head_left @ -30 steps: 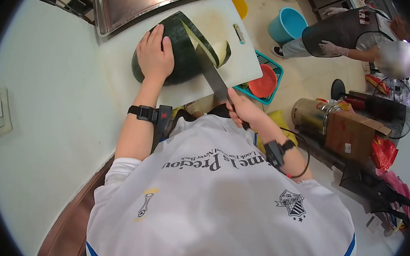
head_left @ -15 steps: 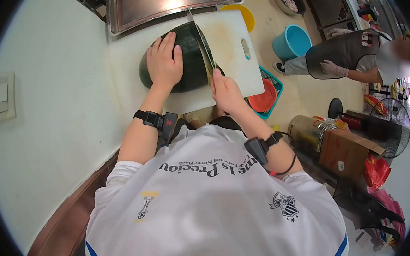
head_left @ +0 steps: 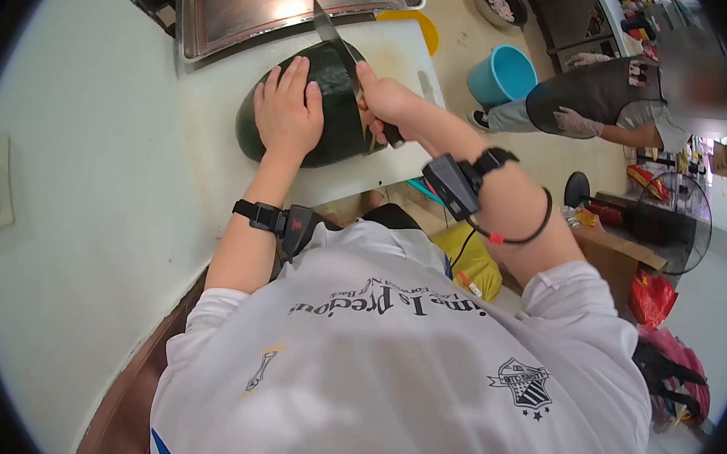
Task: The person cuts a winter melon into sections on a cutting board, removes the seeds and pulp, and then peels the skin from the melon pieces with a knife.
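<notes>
A: What is largest around the wearer?
B: A person in a dark apron (head_left: 591,96), at two o'clock, wearing clear gloves.
A: And next in size?
B: A shiny metal tray (head_left: 261,6) at eleven o'clock, just past the white cutting board (head_left: 407,55), which lies toward twelve.
A: Where is the melon?
B: The big dark-green melon (head_left: 338,114) rests on that board, between eleven and twelve o'clock. A pale strip shows at its right end, near the knife.
A: Other containers?
B: A blue bucket (head_left: 503,76) stands on the floor at one o'clock; part of a yellow basin (head_left: 419,28) shows at twelve, beyond the board's edge.
A: The knife (head_left: 326,26)?
B: It slants over the melon's right end, tip toward eleven, handle toward five.
A: The wearer's hands?
B: The left grip (head_left: 289,117) is spread, palm down, on the melon. The right grip (head_left: 386,105) is closed around the knife's handle.
</notes>
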Available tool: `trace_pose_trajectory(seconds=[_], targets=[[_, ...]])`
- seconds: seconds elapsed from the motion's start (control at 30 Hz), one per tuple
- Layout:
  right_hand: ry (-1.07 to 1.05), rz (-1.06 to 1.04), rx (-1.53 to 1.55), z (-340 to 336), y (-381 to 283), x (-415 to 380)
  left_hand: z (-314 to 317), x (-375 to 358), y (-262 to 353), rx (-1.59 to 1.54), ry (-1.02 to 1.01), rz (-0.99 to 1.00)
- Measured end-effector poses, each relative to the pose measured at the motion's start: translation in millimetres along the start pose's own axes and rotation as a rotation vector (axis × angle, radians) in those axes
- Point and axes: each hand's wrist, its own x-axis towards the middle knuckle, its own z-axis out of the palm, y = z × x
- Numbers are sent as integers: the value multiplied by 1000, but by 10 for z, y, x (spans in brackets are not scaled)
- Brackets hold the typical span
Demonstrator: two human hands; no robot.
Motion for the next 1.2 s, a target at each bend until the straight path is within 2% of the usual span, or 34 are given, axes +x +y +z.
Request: trace_pose_trajectory(seconds=[0.13, 0.23, 0.37, 0.47, 0.53, 0.57, 0.7, 0.8, 1.03, 1.1, 1.2], targets=[[-53, -16, -158, 23, -13, 80, 9, -9, -29, -45, 3, -1], [-76, -71, -295, 27, 313, 67, 11, -13, -29, -64, 3, -14], [14, 78, -39, 171, 732, -35, -11, -46, -3, -56, -16, -34], [55, 30, 7, 212, 946, 160, -4, -29, -47, -54, -15, -12], [43, -54, 56, 182, 1031, 394, 18, -4, -24, -55, -26, 7], [72, -145, -17, 166, 1045, 475, 8, -8, -12, -70, -23, 12], [48, -174, -3, 136, 1212, 425, -3, -8, -90, -74, -16, 52], [15, -215, -50, -13, 1583, 345, -5, -11, -69, -107, -11, 51], [-38, -184, -277, -561, 1880, 196, -45, -6, 25, -148, -20, 9], [-1, -343, -375, -646, 1990, 206, -44, -2, 46, -145, -20, 4], [-79, -323, -391, -770, 2034, 205, -47, -21, 54, -143, -20, -16]])
